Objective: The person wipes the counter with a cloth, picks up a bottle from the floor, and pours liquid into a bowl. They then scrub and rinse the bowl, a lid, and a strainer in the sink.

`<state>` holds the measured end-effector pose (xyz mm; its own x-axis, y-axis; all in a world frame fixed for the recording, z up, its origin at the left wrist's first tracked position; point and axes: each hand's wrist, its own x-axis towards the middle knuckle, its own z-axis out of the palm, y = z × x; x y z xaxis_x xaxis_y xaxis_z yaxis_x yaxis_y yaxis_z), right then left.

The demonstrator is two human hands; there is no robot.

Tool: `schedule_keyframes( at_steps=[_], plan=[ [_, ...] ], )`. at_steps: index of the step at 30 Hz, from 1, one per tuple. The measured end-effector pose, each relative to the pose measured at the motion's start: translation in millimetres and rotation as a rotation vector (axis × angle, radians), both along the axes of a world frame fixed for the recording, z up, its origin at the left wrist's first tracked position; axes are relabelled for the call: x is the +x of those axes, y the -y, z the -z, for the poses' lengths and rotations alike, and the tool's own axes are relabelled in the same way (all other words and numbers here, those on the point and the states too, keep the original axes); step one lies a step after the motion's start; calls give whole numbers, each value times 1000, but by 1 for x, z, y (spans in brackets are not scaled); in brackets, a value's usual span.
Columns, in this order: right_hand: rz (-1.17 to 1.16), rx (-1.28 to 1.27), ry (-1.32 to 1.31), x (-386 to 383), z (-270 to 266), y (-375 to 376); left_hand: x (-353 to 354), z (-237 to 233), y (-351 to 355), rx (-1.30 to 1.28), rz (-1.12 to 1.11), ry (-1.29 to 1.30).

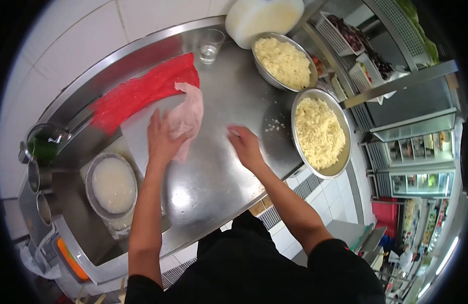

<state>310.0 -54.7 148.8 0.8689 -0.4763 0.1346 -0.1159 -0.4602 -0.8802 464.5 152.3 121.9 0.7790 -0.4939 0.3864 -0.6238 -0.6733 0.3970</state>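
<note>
On the steel counter (213, 187), my left hand (164, 138) lies at the left edge of a pale pink cloth (189, 114), its fingers spread and the thumb over the cloth. My right hand (243, 144) is above the counter to the right, fingers curled together; whether something small is between them is too blurred to tell. Behind the cloth lies a crumpled red plastic sheet or bag (148, 88). White crumbs (274, 124) are scattered between my right hand and a large metal bowl (320, 133) of pale, grainy food.
A second filled bowl (283, 62), a clear cup (210, 46) and a white board (264, 17) stand at the back. At left, a sink (105, 248) holds a bowl of cloudy liquid (112, 185). Shelves with baskets (340, 35) rise at the right.
</note>
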Motion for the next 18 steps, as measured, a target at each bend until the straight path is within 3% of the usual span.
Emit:
schedule_keyframes(
  at_steps=[4,5,6,10,12,14,15,16,18],
  plan=[
    [236,-70,-497,-183,-7,37,20,64,91,193,241,178],
    [303,99,-548,-231,8,44,32,81,118,-15,218,15],
    [367,66,-498,-288,37,49,38,92,141,-217,188,-154],
    [739,357,-793,-436,63,35,21,47,262,-626,-105,-829],
    [848,480,-846,-510,86,22,-3,10,307,-705,33,-1221],
    [904,617,-873,-566,98,6,-21,4,341,-571,288,-1314],
    [904,621,-876,-580,96,-1,-17,34,372,-293,374,-825],
    [893,673,-937,-589,92,-7,-43,44,375,-109,226,-481],
    [865,763,-1050,-590,85,-8,-76,64,384,127,263,-271]
  ],
)
